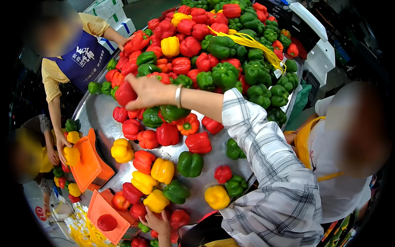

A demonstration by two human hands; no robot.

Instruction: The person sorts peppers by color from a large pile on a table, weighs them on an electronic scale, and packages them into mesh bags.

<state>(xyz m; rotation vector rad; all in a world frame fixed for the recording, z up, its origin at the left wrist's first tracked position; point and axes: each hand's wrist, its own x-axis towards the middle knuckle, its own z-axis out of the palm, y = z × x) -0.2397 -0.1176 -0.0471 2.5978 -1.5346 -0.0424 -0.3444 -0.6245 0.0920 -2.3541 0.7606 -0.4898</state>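
Note:
My right hand (148, 92), with a bangle at its wrist, reaches across the heap and grips a red bell pepper (125, 94) between thumb and fingers. Below my forearm, several red and green peppers lie on the metal table (194, 197). Near the front edge my left hand (158, 223) has its fingers spread. Its fingertips meet the lower side of a yellow bell pepper (156, 201), without closing around it. A green bell pepper (176, 191) lies to the right of that yellow one, and a dark red bell pepper (132, 192) to its left.
A large pile of bell peppers (189, 46) covers the far table, with yellow ties (247, 40) on top. Two orange baskets (86, 163) (108, 213) stand left. A co-worker in a purple apron (86, 55) touches peppers opposite; another person (327, 148) stands right.

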